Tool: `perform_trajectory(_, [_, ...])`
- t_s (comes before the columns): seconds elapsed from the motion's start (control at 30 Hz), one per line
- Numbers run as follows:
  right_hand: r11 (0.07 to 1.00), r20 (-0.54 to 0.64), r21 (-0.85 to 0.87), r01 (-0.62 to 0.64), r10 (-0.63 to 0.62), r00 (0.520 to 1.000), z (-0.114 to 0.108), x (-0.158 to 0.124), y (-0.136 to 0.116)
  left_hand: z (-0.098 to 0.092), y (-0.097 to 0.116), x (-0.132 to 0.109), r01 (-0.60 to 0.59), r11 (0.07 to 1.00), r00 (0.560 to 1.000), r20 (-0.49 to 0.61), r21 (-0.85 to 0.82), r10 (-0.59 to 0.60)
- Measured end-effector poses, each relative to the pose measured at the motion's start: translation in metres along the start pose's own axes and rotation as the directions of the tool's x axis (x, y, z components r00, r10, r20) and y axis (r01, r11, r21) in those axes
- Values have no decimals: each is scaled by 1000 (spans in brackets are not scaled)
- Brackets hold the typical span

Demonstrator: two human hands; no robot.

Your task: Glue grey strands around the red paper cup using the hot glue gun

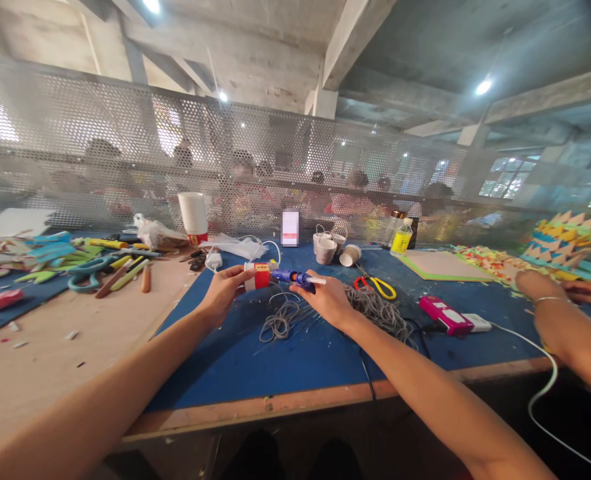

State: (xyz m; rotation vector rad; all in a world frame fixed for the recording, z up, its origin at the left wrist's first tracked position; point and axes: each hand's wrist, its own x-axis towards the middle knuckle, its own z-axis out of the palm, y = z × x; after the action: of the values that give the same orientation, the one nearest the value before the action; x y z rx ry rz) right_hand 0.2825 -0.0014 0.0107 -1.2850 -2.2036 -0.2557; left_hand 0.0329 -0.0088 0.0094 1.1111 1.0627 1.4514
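Observation:
My left hand (224, 293) is closed around a red and white paper cup (258, 276) tipped on its side above the blue mat (255, 370). My right hand (329, 299) grips a blue glue gun (293, 276), a white glue stick poking out of its back. The gun's nozzle points left and meets the cup's side or rim; whether it touches cannot be made out. Below and to the right of my hands lies a tangle of grey cord (382, 312), with a looser coil (281, 321) under the gun. Yellow and red handled scissors (382, 288) rest behind the cord.
Small cord-wrapped cups (325, 248) stand at the back by a phone (290, 229). A stack of paper cups (193, 217) is left of them. A pink power strip (445, 315) trails a white cable at right, near another person's hands (540, 287). Cutting tools (110, 273) lie left.

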Motion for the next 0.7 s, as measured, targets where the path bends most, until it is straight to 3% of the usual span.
perform_trajectory(0.7, [999, -8, -9, 36, -36, 999, -2, -1, 0, -1, -2, 1, -20, 1000, 1000, 12, -14, 20])
